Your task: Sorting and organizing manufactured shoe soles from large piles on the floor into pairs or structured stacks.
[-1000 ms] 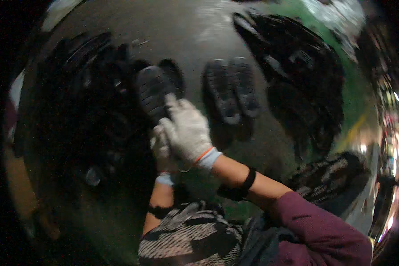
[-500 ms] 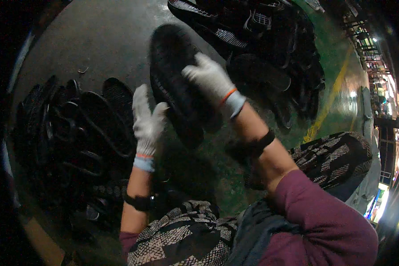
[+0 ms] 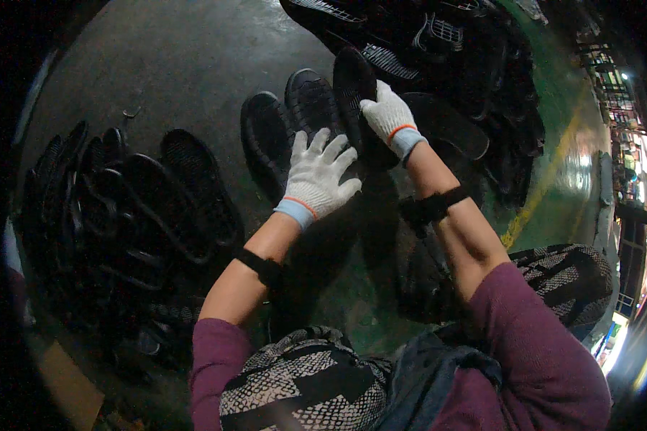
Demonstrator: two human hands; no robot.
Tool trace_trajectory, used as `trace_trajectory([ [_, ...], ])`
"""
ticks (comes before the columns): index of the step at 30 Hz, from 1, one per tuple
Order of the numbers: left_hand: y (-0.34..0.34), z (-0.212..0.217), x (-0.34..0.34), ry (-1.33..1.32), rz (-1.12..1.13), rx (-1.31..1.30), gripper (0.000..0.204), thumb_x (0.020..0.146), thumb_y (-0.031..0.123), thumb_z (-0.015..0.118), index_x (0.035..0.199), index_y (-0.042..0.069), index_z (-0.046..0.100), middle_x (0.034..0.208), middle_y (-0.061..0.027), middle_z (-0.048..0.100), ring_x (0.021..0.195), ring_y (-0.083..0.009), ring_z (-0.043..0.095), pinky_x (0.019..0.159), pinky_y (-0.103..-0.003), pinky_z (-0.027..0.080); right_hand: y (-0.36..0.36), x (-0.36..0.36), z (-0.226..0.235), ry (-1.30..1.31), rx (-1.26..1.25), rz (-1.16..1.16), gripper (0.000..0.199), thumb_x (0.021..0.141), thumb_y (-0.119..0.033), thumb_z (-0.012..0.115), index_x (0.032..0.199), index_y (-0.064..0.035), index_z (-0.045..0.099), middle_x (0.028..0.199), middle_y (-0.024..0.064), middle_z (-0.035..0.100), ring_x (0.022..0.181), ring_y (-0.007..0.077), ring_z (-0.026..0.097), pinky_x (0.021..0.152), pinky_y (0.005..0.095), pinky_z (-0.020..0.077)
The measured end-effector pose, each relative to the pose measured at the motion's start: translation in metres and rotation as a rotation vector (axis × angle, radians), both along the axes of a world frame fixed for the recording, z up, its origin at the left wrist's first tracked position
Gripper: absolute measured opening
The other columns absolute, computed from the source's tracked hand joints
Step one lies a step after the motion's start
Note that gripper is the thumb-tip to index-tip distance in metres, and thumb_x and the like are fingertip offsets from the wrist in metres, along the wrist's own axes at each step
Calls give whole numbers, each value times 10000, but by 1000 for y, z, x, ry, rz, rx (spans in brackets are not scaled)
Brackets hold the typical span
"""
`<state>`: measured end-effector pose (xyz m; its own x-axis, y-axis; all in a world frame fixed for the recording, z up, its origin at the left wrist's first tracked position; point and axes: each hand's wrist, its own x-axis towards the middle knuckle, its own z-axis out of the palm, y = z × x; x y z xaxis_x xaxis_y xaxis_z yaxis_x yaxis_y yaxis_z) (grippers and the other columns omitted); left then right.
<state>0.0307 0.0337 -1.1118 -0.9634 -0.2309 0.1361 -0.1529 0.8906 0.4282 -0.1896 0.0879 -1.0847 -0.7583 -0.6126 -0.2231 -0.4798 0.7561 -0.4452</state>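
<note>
Both forearms extend forward, bare below pushed-up purple sleeves, each with a dark band. The left hand [image 3: 316, 176], in a white knit glove, is open with fingers spread. The right hand [image 3: 388, 118], likewise gloved, is curled closed, wrist bent.

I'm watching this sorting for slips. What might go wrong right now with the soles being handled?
The right hand grips only the edge of one black sole, so it may slide from the glove. The left hand hovers open, not supporting it. The dim floor and black pile make a dropped sole hard to find.
</note>
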Motion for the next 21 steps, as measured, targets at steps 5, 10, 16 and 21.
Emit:
trace_trajectory([
  [5,-2,7,52,-84,17,49,601,841,530,699,1347,205,673,1513,-80,532,1471,-375,382,1233,-646,178,10,46,-20,-178,-186,57,622,919,-313,644,1453,-15,532,1299,291,670,1214,457,636,1068,480,491],
  [10,0,10,65,-41,-13,80,600,843,513,712,1391,278,644,1513,-63,528,1469,-362,391,1232,-649,191,44,28,-45,-444,-471,-66,579,913,-191,697,1443,-3,557,1327,199,690,1201,321,667,1052,383,496],
  [16,-5,13,85,145,189,72,625,868,437,729,1434,194,620,1560,-109,497,1494,-382,364,1251,-621,169,35,31,-59,-262,-378,33,714,928,-303,697,1524,9,459,1477,239,581,1363,343,568,1134,376,429],
  [21,35,15,108,19,833,264,894,843,401,771,1614,151,393,1692,-246,213,1549,-467,206,1269,-592,140,55,37,-28,68,-91,36,815,917,-296,718,1598,-31,357,1403,279,567,1283,415,577,1096,441,464],
])
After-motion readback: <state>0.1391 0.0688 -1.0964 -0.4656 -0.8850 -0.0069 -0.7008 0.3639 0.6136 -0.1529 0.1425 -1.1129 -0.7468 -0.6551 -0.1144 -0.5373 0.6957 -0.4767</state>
